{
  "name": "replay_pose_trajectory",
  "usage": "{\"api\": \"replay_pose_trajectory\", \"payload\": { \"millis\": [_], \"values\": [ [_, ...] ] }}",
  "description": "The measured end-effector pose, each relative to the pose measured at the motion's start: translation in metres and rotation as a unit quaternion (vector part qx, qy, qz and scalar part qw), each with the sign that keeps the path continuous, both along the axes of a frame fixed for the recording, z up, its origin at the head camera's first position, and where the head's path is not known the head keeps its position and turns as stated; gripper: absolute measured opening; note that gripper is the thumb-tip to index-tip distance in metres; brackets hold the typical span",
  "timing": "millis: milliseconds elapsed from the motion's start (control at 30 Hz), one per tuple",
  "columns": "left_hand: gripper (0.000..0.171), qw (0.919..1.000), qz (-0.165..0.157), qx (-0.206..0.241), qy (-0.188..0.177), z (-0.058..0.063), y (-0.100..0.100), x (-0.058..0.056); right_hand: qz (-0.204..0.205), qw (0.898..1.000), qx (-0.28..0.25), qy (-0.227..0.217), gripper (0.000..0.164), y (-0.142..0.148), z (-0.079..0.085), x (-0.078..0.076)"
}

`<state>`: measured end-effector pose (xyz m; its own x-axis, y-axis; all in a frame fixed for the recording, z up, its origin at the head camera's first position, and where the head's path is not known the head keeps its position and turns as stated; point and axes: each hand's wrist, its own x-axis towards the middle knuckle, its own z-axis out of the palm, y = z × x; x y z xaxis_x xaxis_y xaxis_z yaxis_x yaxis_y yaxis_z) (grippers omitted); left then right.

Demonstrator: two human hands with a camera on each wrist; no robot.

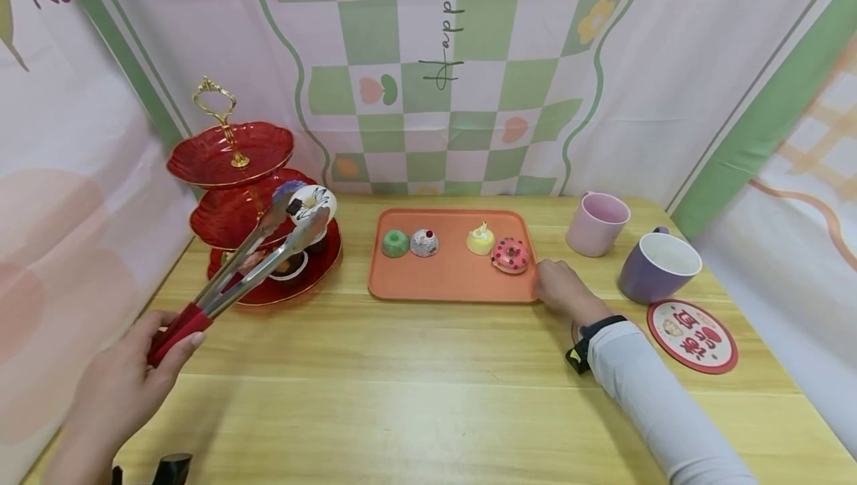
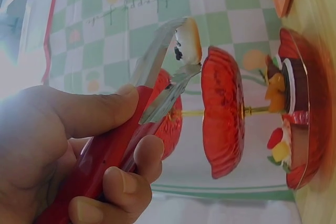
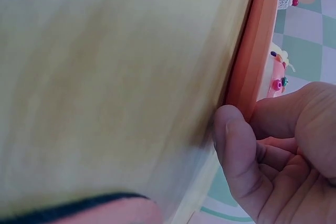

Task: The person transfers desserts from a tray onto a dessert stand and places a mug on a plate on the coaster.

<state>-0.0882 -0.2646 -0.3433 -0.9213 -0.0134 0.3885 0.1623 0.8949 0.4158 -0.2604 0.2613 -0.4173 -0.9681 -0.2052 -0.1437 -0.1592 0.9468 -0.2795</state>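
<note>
My left hand (image 1: 127, 377) grips a pair of metal tongs (image 1: 288, 247) by the red handles. Between the tong tips is a white-iced donut (image 1: 315, 198) with dark drizzle, also visible in the left wrist view, held up beside the red tiered stand (image 1: 228, 154). With thumb and finger, my right hand (image 1: 565, 291) pinches the near right corner of the orange tray (image 1: 435, 284). On that tray lie a green ring-shaped cake (image 1: 396, 243), a speckled white cake (image 1: 424, 243) with a red berry, a yellow cake (image 1: 480, 239) and a pink donut (image 1: 511, 255).
Cakes, among them a dark one (image 2: 287, 85), sit on the stand's bottom tier. To the tray's right stand a pink mug (image 1: 598, 225) and a purple mug (image 1: 656, 269). A round red-rimmed coaster (image 1: 692, 336) lies nearby. A patterned curtain (image 1: 455, 98) hangs behind the table.
</note>
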Motion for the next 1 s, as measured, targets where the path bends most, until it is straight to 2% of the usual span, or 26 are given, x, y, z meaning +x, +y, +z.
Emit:
{"api": "replay_pose_trajectory", "payload": {
  "millis": [333, 600, 833, 1000],
  "values": [
    [0.036, 0.9987, 0.036, -0.008, -0.036, -0.003, -0.017, 0.005, 0.012, 1.000, 0.006, 0.013, 0.014, 0.000, -0.001, 0.000],
    [0.038, 0.9964, 0.053, -0.011, -0.065, -0.002, -0.024, 0.006, 0.000, 1.000, 0.004, -0.002, 0.010, -0.001, 0.000, 0.000],
    [0.035, 0.9956, 0.074, -0.003, -0.058, -0.002, -0.033, 0.008, 0.001, 1.000, 0.005, 0.002, 0.009, -0.001, 0.000, -0.001],
    [0.038, 0.9933, 0.093, -0.017, -0.067, -0.001, -0.039, 0.009, -0.008, 1.000, 0.000, -0.010, 0.008, -0.002, 0.000, 0.000]
  ]
}}
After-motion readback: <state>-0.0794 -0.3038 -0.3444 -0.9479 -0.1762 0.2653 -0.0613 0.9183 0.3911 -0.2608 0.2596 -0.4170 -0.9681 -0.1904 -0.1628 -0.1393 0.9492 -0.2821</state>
